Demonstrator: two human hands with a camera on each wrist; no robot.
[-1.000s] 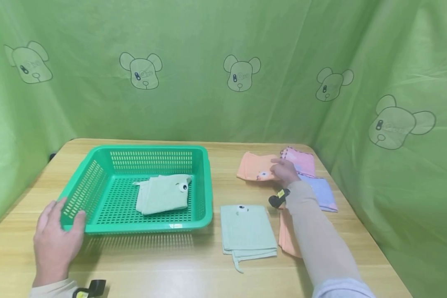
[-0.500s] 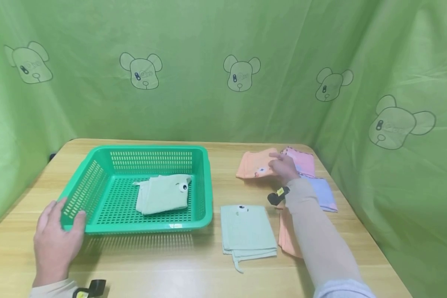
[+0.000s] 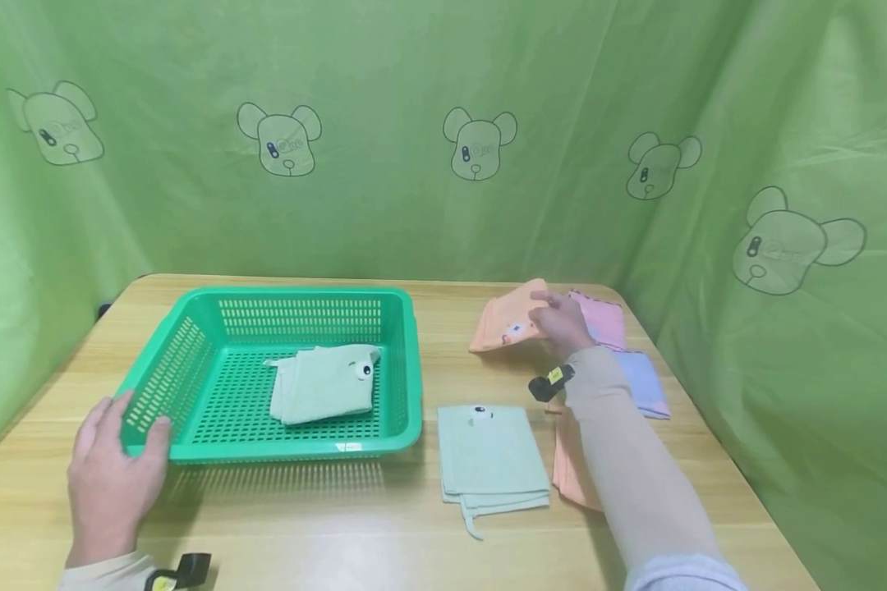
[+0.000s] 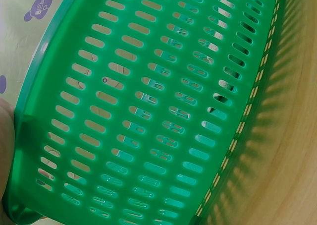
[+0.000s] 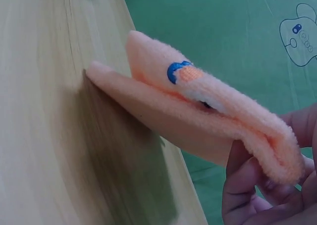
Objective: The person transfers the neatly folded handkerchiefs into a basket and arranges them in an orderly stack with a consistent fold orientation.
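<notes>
My right hand pinches the right side of a folded orange towel at the back right of the table. In the right wrist view the towel is tilted, its pinched end raised and its far end low by the wood. At the near left corner of the green basket, my left hand rests on the rim, thumb and fingers bent over it. Inside the basket lies a folded pale green towel. The left wrist view is mostly filled by the basket's slotted wall.
A second pale green towel lies folded right of the basket. Another orange towel is partly under my right forearm. Pink and blue towels lie near the table's right edge. Green curtains surround the table.
My right hand has risen slightly, lifting the right side of the orange towel so that it tilts more. My left hand and the basket have stayed put.
</notes>
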